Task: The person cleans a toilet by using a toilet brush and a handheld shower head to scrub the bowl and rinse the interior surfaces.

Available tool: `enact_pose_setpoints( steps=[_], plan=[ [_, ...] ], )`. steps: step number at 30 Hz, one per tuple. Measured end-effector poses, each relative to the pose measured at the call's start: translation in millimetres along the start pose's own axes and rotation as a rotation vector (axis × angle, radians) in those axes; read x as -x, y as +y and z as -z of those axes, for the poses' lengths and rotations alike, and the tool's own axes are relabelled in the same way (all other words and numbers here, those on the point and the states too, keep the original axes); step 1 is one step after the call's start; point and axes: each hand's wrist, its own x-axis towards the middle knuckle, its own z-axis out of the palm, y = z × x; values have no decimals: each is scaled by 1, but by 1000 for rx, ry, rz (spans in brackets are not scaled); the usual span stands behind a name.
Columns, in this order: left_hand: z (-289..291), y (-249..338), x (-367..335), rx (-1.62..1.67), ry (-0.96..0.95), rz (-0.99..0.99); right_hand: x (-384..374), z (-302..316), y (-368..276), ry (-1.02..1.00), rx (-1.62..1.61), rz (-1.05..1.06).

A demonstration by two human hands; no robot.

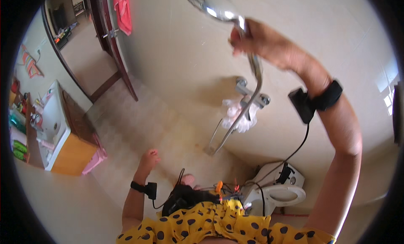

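My right hand [263, 42] is raised at the upper right, its fingers wrapped round the handle of a chrome shower head [214, 10]. From the handle a silvery shower hose [237, 120] hangs past the wall mixer tap [252, 96], loops low down and rises again toward the tap. A white-pink mesh bath puff [242, 117] hangs at the tap, behind the hose. Lower left, my left hand [150, 158] hangs over the floor beside my body with its fingers curled in. Nothing shows in it, and it touches nothing visible.
A white toilet [284, 193] with its lid up stands at lower right. At left is a washbasin [54, 124] on a wooden cabinet, beside a shelf of bottles [19, 130]. A dark door [120, 50] stands ajar near a pink towel [122, 12]. Black cables run from both wrist straps.
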Motion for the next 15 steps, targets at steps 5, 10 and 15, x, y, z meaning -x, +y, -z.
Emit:
enact_pose_setpoints(
  steps=[5, 10, 15],
  plan=[
    [14, 51, 49, 155, 12, 394, -14, 23, -18, 25, 658, 39],
    [44, 64, 53, 89, 43, 438, -41, 40, -13, 95, 570, 89],
    [70, 33, 8, 132, 89, 381, -81, 69, -16, 215, 492, 65]
  ],
)
